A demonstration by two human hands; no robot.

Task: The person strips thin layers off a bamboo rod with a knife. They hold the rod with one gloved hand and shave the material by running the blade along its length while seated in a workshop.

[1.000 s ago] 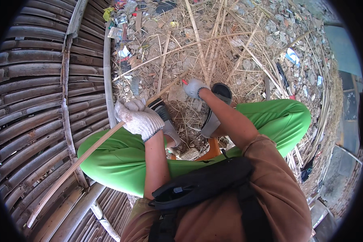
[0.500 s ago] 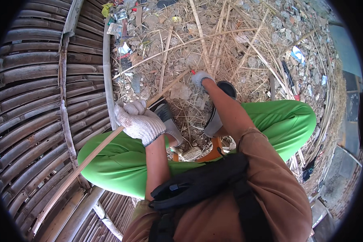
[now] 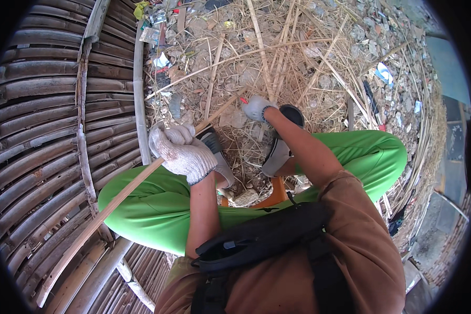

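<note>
My left hand point(image 3: 184, 154), in a white knitted glove, is closed around a long, flat bamboo strip point(image 3: 115, 201). The strip slants from the lower left, across my left thigh and through the glove, to a far end near my right hand. My right hand point(image 3: 256, 108), gloved too, is closed above my right foot. A small red thing point(image 3: 243, 100) pokes out of its fingers, close to the strip's far end. The rest of that thing is hidden in the glove, so its kind is unclear.
Slatted bamboo point(image 3: 36, 141) fills the left side, edged by an upright pole point(image 3: 140, 94). Loose bamboo strips point(image 3: 260, 44), shavings, stones and litter cover the ground ahead. My sandalled feet rest between my bent knees, with an orange seat point(image 3: 275, 194) beneath me.
My right hand has drawn back slightly toward me and to the left, the red thing moving with it. My left hand keeps its hold, and the strip has shifted only a little.
</note>
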